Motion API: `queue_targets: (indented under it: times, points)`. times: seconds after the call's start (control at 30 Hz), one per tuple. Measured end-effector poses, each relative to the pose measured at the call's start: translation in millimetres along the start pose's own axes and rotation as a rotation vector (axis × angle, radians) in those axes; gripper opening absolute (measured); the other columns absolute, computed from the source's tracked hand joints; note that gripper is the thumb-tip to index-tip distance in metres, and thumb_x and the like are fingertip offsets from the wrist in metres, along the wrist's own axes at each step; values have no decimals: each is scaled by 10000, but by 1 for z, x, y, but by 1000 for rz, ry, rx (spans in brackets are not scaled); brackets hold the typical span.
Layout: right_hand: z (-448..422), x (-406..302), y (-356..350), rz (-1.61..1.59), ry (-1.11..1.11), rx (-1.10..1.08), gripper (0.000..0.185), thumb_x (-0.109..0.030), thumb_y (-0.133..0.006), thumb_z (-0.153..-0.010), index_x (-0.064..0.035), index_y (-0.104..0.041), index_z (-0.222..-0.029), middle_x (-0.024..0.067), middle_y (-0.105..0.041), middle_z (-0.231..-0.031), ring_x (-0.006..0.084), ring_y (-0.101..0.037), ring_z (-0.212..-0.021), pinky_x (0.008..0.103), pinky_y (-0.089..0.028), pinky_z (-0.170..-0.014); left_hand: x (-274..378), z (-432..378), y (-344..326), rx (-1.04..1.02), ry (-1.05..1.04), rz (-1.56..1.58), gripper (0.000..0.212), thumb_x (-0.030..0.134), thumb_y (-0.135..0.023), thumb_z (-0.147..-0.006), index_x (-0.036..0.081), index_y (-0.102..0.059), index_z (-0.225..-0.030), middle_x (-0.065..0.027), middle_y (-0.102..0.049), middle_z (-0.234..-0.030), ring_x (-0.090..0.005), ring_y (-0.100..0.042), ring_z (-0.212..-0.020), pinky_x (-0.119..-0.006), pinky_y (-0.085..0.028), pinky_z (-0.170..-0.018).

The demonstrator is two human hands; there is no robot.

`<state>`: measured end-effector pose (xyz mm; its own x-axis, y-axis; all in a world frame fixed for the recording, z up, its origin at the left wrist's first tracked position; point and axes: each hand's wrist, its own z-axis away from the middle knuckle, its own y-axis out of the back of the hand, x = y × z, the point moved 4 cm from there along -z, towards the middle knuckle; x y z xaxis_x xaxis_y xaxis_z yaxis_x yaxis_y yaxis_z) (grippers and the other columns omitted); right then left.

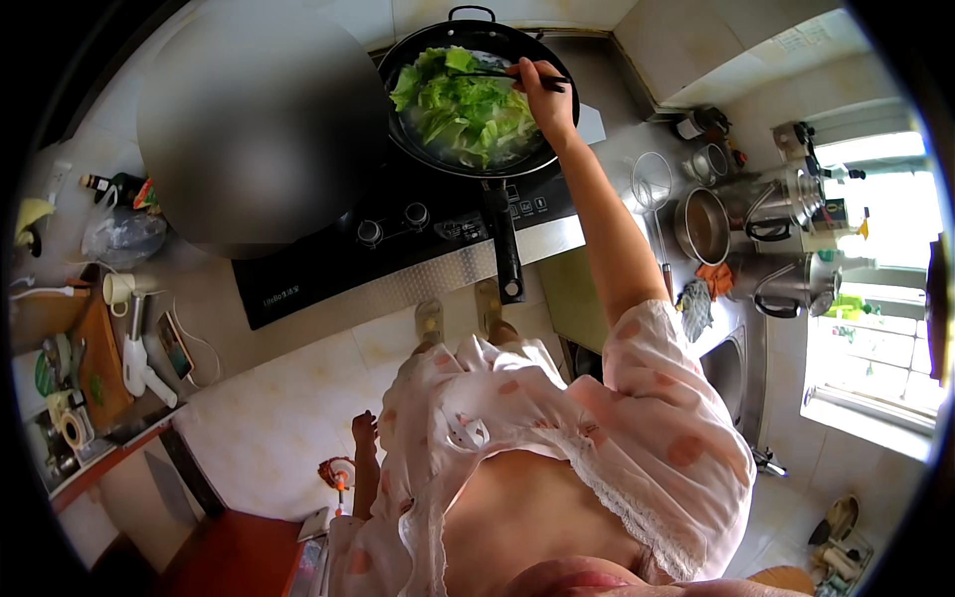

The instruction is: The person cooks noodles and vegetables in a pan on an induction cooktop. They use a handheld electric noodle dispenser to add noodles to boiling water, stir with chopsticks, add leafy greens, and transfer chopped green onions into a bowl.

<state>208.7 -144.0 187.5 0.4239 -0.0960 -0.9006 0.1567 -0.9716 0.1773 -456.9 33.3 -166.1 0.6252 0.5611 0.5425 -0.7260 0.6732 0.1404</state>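
My right hand grips a pair of black chopsticks over the wok, their tips reaching into the greens. Leafy green lettuce is heaped in the black wok, with pale, wet-looking liquid around and below it. The wok sits on the right side of a black glass gas stove, its long black handle pointing towards me. Down by my side hangs my left hand, away from the stove; whether its fingers are closed is unclear.
A large blurred patch covers the stove's left side. On the right counter are a wire skimmer, a steel pot, steel kettles, an orange cloth and a sink. A phone and white hand blender lie left.
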Motion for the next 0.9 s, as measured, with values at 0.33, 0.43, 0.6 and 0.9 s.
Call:
queue_targets:
  times: [0.33, 0.43, 0.6, 0.9]
  points:
    - [-25, -14, 17, 253, -12, -334, 257, -278, -595, -788, -30, -655, -765, 109, -591, -699, 218, -574, -640, 302, -435, -575, -26, 38, -76, 139, -48, 125, 314, 302, -543, -834, 73, -476, -1038, -78, -580, -919, -179, -585, -774, -315, -478, -611]
    - [-36, -13, 2, 194, 335, -327, 226, -237, -612, -788, -12, -630, -798, 92, -569, -722, 222, -566, -641, 291, -434, -576, -18, 35, -110, 108, -229, 56, 287, 247, -545, -840, 34, -482, -1021, -99, -594, -861, -182, -586, -727, -298, -493, -598]
    - [-36, 52, 1, 157, 245, -528, 251, -259, -606, -796, -19, -633, -862, 111, -608, -818, 241, -595, -709, 311, -453, -625, -12, 54, -143, 135, -273, 109, 260, 242, -573, -824, 14, -531, -941, -89, -611, -816, -166, -588, -690, -280, -489, -583]
    - [-28, 34, -19, 228, 260, -662, 314, -347, -613, -781, -57, -639, -899, 93, -630, -791, 200, -598, -724, 290, -458, -666, 6, 63, -126, 133, -192, -83, 234, 233, -564, -817, 67, -515, -974, -52, -592, -813, -149, -574, -689, -288, -457, -551]
